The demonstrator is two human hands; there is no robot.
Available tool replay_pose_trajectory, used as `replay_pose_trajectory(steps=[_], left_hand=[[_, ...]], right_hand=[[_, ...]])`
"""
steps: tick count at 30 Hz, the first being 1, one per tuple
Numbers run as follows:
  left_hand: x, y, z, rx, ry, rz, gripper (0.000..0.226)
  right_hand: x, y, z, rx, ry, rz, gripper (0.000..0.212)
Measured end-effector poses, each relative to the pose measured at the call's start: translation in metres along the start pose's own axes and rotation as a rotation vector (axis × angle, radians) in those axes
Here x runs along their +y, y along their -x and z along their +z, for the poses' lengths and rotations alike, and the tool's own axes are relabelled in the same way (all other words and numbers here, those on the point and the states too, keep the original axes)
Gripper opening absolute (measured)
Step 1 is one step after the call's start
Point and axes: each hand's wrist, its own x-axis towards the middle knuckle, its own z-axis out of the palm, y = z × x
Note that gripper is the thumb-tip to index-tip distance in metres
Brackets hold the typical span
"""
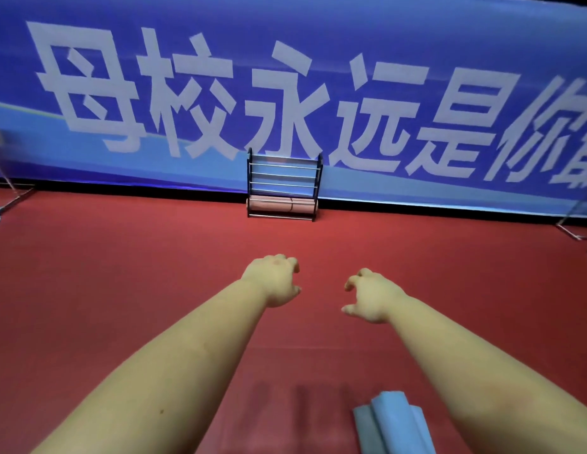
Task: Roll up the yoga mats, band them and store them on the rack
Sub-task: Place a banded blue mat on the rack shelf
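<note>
Two bare hands are reaching forward over the red floor (pixel 121 290), and neither is holding anything. The left hand (pixel 275 280) is hanging with its fingers loosely curled downward, and the right hand (pixel 370 294) is doing the same, thumb pointing inward toward its partner. A gap of floor is showing between them.

Well beyond the hands and slightly left of the gap between them, a black rack (pixel 284 186) with thin metal rails is standing upright on the floor against the blue banner (pixel 416 60). A rolled pink mat (pixel 279 205) is lying across the rack's lowest level; the upper rails are showing only banner behind them.

Nearer than the hands, under the right forearm at the lower edge of the view, a light blue mat (pixel 393 421) is lying on the floor, loosely folded or partly rolled, its far end pointing toward the hands; how it is wound cannot be told.

Far off to the left and to the right of the hands, thin metal stand legs (pixel 13 199) are resting on the floor at the banner's foot.
</note>
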Motion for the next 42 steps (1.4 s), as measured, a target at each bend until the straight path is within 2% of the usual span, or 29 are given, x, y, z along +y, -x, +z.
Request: replay_pose_trajectory(steps=[3,6,10,17,22,27,33,42], left_hand=[[0.000,-0.018,0.033,0.010,-0.047,0.003,0.048],[0.001,-0.045,0.094,-0.014,-0.117,-0.014,0.048],[0.013,-0.087,0.205,-0.016,-0.147,-0.016,0.047],[0.032,-0.134,0.404,-0.002,-0.132,0.079,0.046],[0.034,-0.138,0.506,-0.016,-0.120,0.111,0.045],[0.045,-0.114,0.547,-0.022,-0.150,0.158,0.046],[0.070,-0.065,0.557,-0.047,-0.196,0.194,0.048],[0.186,-0.031,0.580,-0.029,-0.168,0.372,0.050]], right_hand=[[0.015,-0.019,0.026,0.032,-0.022,-0.009,0.053],[0.040,-0.046,0.080,0.019,0.003,-0.013,0.053],[0.076,-0.087,0.178,0.011,0.033,-0.007,0.054],[0.121,-0.145,0.357,0.032,0.069,0.007,0.056],[0.133,-0.161,0.457,0.036,0.073,0.009,0.058],[0.136,-0.142,0.511,0.027,0.066,0.015,0.061],[0.138,-0.091,0.534,0.008,-0.015,0.035,0.063],[0.201,0.002,0.565,0.035,-0.033,0.177,0.061]])
